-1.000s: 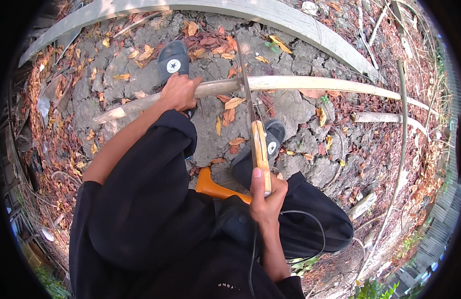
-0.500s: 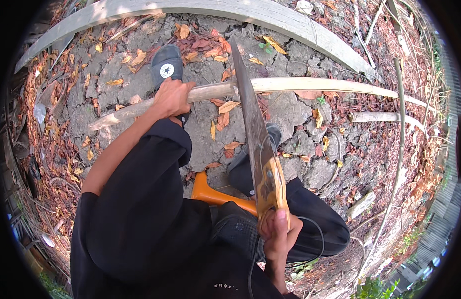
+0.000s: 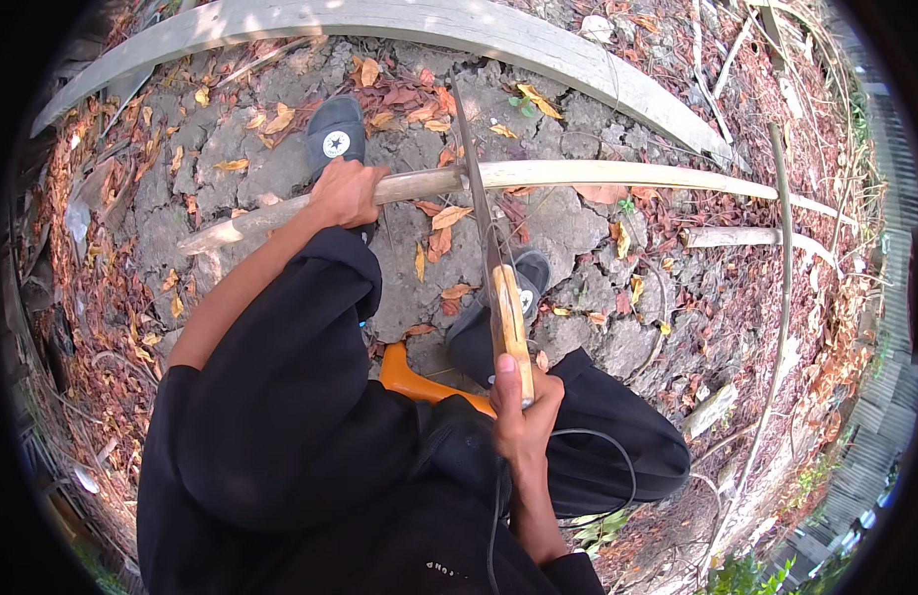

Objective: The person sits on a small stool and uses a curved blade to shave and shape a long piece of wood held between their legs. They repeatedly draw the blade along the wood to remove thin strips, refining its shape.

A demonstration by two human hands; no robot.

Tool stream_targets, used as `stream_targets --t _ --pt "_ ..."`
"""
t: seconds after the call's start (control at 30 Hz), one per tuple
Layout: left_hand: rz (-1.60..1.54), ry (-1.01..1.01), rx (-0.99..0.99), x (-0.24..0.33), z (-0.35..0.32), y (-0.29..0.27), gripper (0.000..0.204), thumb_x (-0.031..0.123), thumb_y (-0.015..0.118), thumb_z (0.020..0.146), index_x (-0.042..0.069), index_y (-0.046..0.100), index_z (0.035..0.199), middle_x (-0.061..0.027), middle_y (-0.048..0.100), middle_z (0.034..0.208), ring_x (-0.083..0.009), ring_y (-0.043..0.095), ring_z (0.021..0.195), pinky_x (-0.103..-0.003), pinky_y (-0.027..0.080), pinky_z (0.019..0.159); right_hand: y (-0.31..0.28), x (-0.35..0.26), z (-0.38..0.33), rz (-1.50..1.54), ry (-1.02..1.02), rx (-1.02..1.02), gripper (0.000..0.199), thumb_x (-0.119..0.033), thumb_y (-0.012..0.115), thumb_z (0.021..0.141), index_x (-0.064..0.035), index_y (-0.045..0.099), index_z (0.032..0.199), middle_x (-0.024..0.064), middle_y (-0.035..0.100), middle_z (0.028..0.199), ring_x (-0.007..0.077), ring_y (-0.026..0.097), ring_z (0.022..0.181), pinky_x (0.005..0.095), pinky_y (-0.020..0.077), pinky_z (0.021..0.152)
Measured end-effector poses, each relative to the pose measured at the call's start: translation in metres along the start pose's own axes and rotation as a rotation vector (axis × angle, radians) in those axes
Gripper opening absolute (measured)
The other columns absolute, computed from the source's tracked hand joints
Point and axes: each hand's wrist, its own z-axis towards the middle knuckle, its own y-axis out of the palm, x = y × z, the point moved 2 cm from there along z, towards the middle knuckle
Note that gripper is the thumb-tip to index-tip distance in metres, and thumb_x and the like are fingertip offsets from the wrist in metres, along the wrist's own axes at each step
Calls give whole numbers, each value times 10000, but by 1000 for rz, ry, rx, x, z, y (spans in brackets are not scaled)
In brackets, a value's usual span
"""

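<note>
A long wooden pole [image 3: 578, 173] lies crosswise before me, grey-brown on the left and pale on the right. My left hand [image 3: 349, 192] is closed around its left part, beside my sandalled left foot [image 3: 334, 131]. In my right hand [image 3: 526, 412] is the wooden handle of a handsaw [image 3: 481, 213], my thumb lying along the grip. The saw points away from me, its blade now seen nearly edge-on. It crosses the pole just right of my left hand, where the grey part meets the pale part. How deep the blade sits in the wood I cannot tell.
An orange plastic stool [image 3: 419, 385] is beneath me. Beyond the pole lies a long grey plank [image 3: 399, 22]. At the right are a shorter cut branch [image 3: 732, 237] and a thin stick [image 3: 782, 268]. Dry leaves cover the cracked soil; a thin cable [image 3: 617, 446] hangs by my right leg.
The saw has turned from showing its broad side to nearly edge-on, and its handle has moved left and slightly away from me with my right hand. My left hand keeps its hold on the pole.
</note>
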Motion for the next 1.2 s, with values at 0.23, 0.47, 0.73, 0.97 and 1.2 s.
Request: stream_targets --t 0.23,0.47,0.73,0.97,1.2 --pt "-49 32 21 1 -1 2 361 142 659 662 81 694 1016 -213 673 723 -401 666 744 -461 483 774 16 -11 39 -93 -5 -7 409 -221 544 980 45 627 680 32 505 497 83 461 474 308 334 481" --pt "-55 -1 0 2 -2 -5 387 151 672 652 95 694 1034 -204 675 725 -386 669 771 -456 469 818 -4 6 9 5 -17 -54 422 -224 566 973 41 564 645 64 435 483 98 402 443 322 310 468" --pt "-27 -8 30 3 2 -8 329 159 715 667 94 710 990 -208 690 768 -408 667 778 -484 517 742 -11 -1 -23 225 23 9 494 -303 550 1005 -76 410 588 -51 368 526 25 299 441 232 182 421" --pt "-51 1 -2 -3 -2 -2 324 142 654 666 103 712 982 -215 685 748 -399 682 750 -489 534 726 -3 4 9 159 73 -17 477 -314 565 994 -12 494 630 -24 415 508 67 349 462 294 252 452" --pt "-88 -5 -39 4 3 -6 374 138 659 637 105 716 1005 -219 691 773 -414 681 778 -486 537 753 0 -5 32 21 58 -30 458 -253 583 976 6 503 607 11 445 481 96 406 455 325 288 471"
